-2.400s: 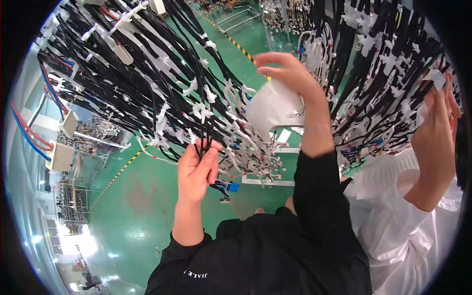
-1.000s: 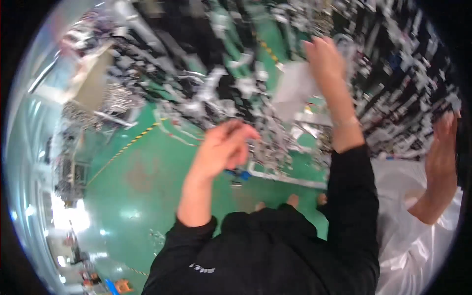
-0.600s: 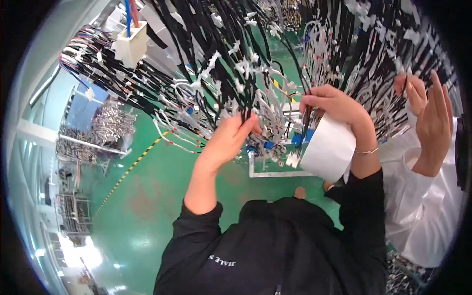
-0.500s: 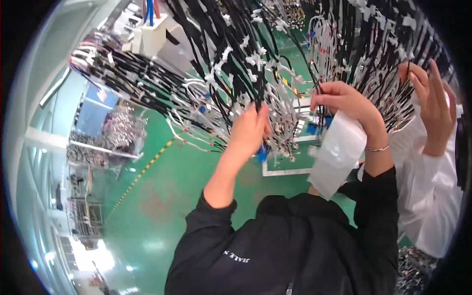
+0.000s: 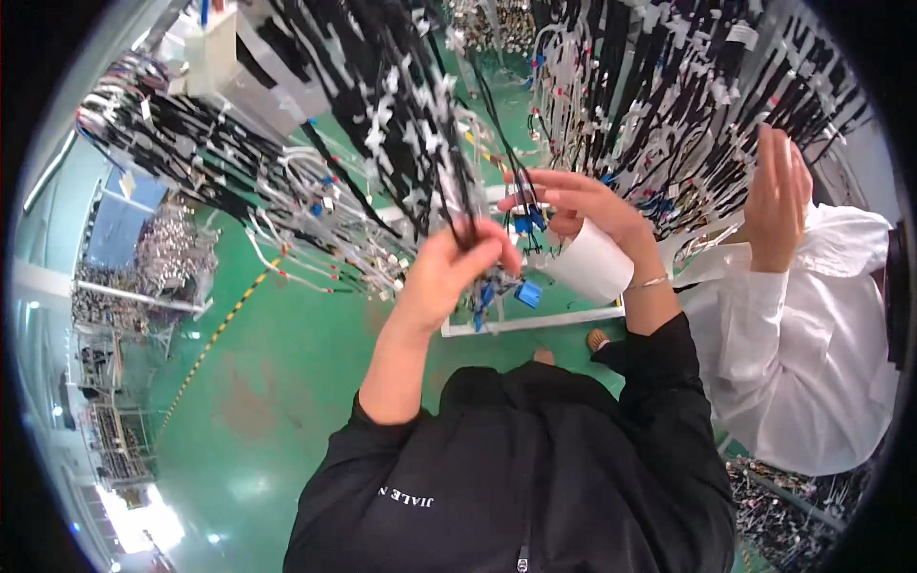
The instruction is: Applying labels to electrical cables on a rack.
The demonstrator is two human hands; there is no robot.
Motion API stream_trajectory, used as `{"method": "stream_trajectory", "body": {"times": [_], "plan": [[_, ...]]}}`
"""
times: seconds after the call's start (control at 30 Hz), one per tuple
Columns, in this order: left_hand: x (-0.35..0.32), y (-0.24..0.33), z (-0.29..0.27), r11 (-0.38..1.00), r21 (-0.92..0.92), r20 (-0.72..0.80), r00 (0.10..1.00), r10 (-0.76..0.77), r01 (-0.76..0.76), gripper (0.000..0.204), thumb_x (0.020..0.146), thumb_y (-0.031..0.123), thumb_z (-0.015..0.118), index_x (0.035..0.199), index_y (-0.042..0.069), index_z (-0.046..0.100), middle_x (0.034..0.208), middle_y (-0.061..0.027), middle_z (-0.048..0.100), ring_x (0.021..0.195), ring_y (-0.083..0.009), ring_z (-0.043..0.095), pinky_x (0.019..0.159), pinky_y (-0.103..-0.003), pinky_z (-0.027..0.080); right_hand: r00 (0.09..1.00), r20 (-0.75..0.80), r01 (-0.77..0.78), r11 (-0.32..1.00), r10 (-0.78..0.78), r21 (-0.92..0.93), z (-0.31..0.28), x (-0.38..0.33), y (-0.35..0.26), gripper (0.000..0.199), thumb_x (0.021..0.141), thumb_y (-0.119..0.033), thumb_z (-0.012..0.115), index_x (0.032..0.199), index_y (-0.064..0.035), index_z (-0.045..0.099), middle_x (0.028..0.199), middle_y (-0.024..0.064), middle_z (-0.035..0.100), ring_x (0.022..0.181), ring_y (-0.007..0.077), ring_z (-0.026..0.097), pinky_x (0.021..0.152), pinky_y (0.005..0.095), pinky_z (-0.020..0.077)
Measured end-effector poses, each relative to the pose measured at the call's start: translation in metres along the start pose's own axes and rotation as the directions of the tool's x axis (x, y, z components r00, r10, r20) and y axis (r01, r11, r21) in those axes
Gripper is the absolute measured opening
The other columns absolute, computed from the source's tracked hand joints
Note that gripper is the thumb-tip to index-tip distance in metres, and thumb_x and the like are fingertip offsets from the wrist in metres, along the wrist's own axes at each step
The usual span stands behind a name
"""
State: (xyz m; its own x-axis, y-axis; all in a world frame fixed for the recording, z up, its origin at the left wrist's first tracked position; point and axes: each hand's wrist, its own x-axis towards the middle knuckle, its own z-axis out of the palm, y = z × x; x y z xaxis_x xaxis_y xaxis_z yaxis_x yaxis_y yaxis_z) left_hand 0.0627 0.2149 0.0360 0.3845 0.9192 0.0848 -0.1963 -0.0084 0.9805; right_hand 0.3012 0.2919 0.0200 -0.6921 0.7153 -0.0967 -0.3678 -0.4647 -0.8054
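Note:
My left hand [image 5: 449, 272] is closed round a strand of black wire harness [image 5: 460, 186] that hangs from above. Blue connectors [image 5: 527, 293] dangle just below and beside its fingers. To the right, my right hand [image 5: 597, 212] has its forefinger and thumb reaching toward thin black wires with blue plugs [image 5: 527, 220]; whether the fingertips touch them I cannot tell. A curled white sheet [image 5: 590, 264], like paper or film, is tucked in the lower fingers of that hand.
Dense hanging harnesses [image 5: 611, 105] fill the far side above a white frame [image 5: 535, 322]. At the right, a person in white [image 5: 802, 353] raises a hand [image 5: 776, 196] to the wires. Racks of wires [image 5: 172, 253] stand left, beyond a striped floor line [image 5: 224, 320].
The view has shifted, so the harnesses sit further left. My right hand has come closer to my left, beside the blue plugs, and the white sheet has curled up. The other person's hand turned.

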Motion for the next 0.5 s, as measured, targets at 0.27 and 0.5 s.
{"method": "stream_trajectory", "body": {"times": [0.27, 0.5], "plan": [[0.018, -0.019, -0.014, 0.961, -0.276, -0.106, 0.994, -0.033, 0.002, 0.047, 0.096, 0.009, 0.043, 0.142, -0.004, 0.041, 0.135, -0.0168, 0.056, 0.122, -0.0247, 0.057, 0.102, -0.038, 0.045, 0.993, 0.112, 0.028, 1.0, -0.029, 0.008, -0.009, -0.009, 0.001, 0.063, 0.097, -0.011, 0.052, 0.155, -0.0134, 0.027, 0.113, 0.0016, 0.062, 0.052, 0.0053, 0.03, 0.046, 0.0194, 0.0243], [0.018, -0.018, 0.003, 0.818, 0.575, -0.287, 0.939, 0.19, 0.01, 0.03, 0.087, 0.008, 0.065, 0.116, 0.003, 0.066, 0.104, -0.0089, 0.064, 0.09, -0.0239, 0.064, 0.079, -0.034, 0.052, 0.999, 0.003, -0.046, 0.979, 0.047, -0.199, 0.018, 0.005, 0.015, 0.08, 0.085, -0.013, 0.071, 0.152, -0.0046, 0.028, 0.123, 0.0068, 0.057, 0.096, 0.0091, 0.054, 0.077, 0.0233, 0.0446]]}}
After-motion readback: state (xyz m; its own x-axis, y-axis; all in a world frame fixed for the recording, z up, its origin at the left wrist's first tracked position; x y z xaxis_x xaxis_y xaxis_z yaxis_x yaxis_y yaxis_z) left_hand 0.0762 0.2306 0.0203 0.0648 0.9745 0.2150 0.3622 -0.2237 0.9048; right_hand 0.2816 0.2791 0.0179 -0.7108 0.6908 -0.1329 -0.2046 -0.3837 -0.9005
